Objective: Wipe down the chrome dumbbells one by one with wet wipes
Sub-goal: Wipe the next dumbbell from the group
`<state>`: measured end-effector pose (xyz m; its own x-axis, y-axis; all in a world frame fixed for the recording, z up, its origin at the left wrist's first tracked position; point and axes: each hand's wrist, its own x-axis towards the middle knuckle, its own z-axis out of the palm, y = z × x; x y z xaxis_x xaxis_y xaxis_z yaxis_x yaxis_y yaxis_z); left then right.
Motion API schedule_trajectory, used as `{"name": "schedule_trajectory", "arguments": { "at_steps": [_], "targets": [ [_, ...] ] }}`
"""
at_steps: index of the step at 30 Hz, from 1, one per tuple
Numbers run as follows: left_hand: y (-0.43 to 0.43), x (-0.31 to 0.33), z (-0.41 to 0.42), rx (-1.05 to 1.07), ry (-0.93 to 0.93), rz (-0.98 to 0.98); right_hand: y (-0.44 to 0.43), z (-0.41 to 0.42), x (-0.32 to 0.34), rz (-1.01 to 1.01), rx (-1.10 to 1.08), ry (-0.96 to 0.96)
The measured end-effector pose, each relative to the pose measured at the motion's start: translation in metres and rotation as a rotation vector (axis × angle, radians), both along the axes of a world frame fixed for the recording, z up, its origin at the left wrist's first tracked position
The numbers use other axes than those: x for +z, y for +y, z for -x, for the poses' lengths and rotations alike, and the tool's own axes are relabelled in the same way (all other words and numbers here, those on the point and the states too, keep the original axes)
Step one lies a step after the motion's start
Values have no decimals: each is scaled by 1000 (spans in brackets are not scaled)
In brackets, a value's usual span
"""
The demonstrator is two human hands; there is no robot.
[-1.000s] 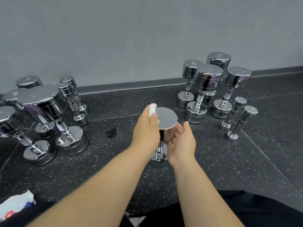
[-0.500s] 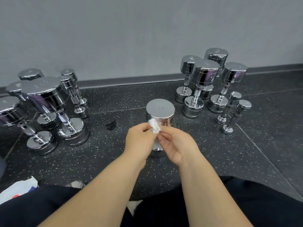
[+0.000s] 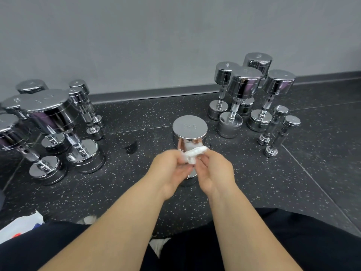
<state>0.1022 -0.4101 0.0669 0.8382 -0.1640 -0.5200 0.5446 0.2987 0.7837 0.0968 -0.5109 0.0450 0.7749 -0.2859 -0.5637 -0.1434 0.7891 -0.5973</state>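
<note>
Speckled black rubber floor (image 3: 254, 182) is seen from above, meeting a plain grey wall (image 3: 156, 45). One chrome dumbbell (image 3: 189, 127) is stood on end at the centre, just beyond the hands, with its lower head mostly hidden behind them. Other dumbbells are stood upright in a left group (image 3: 50, 112) and a right group (image 3: 244, 85), well apart from it.

A crumpled white wet wipe (image 3: 193, 154) is held between both hands in front of the dumbbell's upper head; whether it touches the chrome cannot be told. The wipe is judged soft, limp and light, best bunched into a pad. The dumbbell is judged heavy, rigid and slippery once wet, and is best steadied by its top head or taken by the handle.

The left hand (image 3: 170, 171) has its fingers (image 3: 180, 172) curled and pinched on one end of the wipe. The right hand (image 3: 216, 171) is pinched on the other end.
</note>
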Motion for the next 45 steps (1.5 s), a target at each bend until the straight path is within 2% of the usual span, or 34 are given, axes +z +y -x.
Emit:
{"name": "schedule_trajectory", "arguments": {
  "at_steps": [3,6,9,11,15,17,19,24,26,28,33,38,40,43,45],
  "targets": [
    [5,5,-8,167,23,209,0,-5,5,-136,-11,-161],
    [6,1,-16,240,-18,170,-3,-17,2,-190,-65,-211],
    [1,-2,-20,212,-74,103,-2,-19,-1,-167,-9,-156],
    [-2,-3,-21,202,-95,69,-2,-19,-5,-66,-13,-120],
    [-2,-5,-27,232,-80,70,-2,-33,-6,337,-39,-117],
    [-1,-6,-31,252,-60,79,-9,-46,3,468,-35,-113],
    [-1,-6,-33,257,-44,92,-19,-61,19,511,136,-114],
    [-1,-9,-36,306,2,159,-28,-110,58,714,818,-91],
    [2,-8,-39,327,42,195,-22,-122,70,856,993,-102],
    [5,-5,-41,343,69,243,-19,-126,75,932,1067,-143],
    [5,1,-51,201,-166,165,-23,-117,67,758,873,-318],
    [5,3,-56,167,-337,-240,-31,-96,55,854,617,-321],
    [8,5,-61,188,-375,-324,-28,-84,49,796,504,-286],
    [12,-2,-68,189,-340,-254,-19,-62,34,751,300,-242],
    [15,-8,-66,119,-314,-223,-14,-49,21,716,201,-223]
  ]
}}
